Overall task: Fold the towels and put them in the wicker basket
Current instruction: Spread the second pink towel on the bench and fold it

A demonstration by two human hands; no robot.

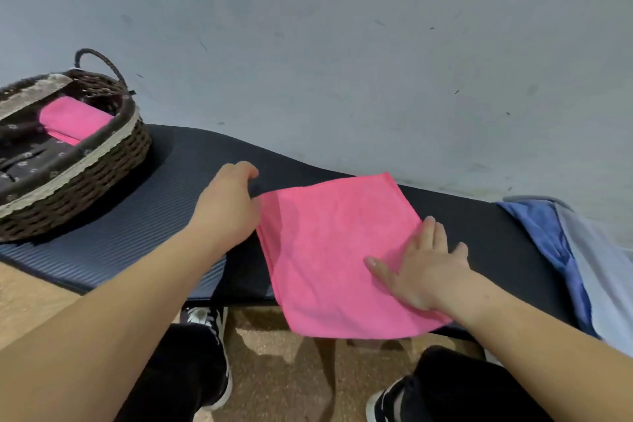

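A pink towel (335, 250), folded over once, lies on the black padded bench (178, 202), its near edge hanging over the front. My left hand (229, 205) is at the towel's left far corner, fingers curled and touching the edge. My right hand (421, 267) lies flat with fingers spread on the towel's right side, pressing it down. The dark wicker basket (102, 175) stands at the bench's left end, and a folded pink towel (72, 120) rests inside it on a dark flowered lining.
Blue and pale blue towels (561, 250) lie piled at the bench's right end. A grey wall (342, 44) runs right behind the bench. Below the bench are my dark trousers and shoes (212, 319) on a brown floor.
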